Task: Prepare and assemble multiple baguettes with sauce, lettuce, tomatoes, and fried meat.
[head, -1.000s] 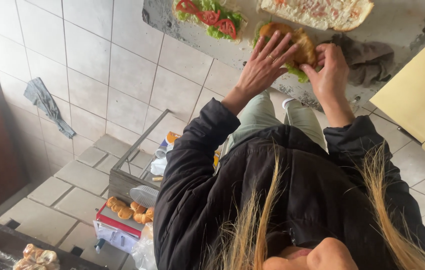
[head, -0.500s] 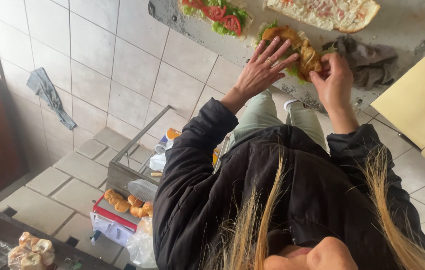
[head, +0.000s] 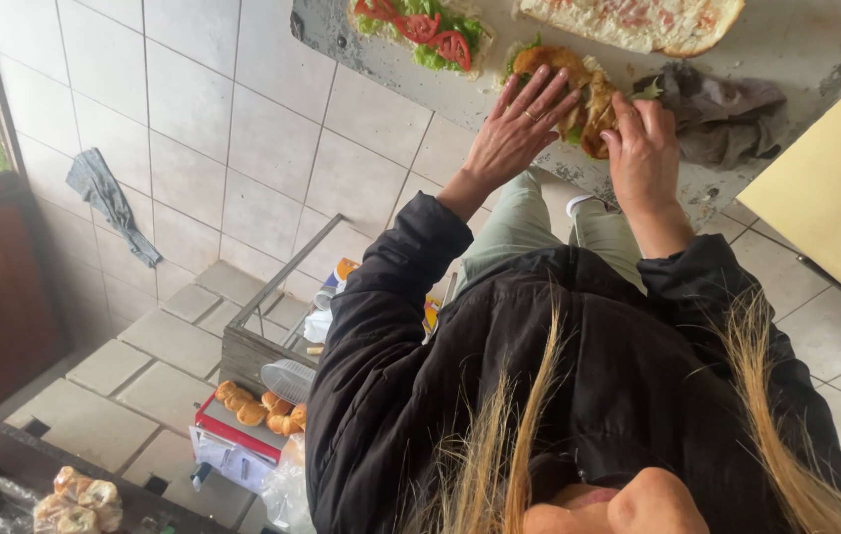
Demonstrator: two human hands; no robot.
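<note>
A sandwich with a fried golden filling and lettuce lies on a grey counter at the top of the view. My left hand, a ring on one finger, lies flat on the sandwich's left half with the fingers spread. The fingers of my right hand curl over its right end. Left of it lies an open bread half with tomato slices and lettuce. A flat bread with a pale spread lies above it.
A crumpled grey cloth lies on the counter right of my right hand, beside a pale yellow panel. On the tiled floor below stand a crate, a red tray of bread rolls and a bag of rolls.
My left hand has settled flatter onto the sandwich, and my right hand has closed in on its right end. The view has shifted a little.
</note>
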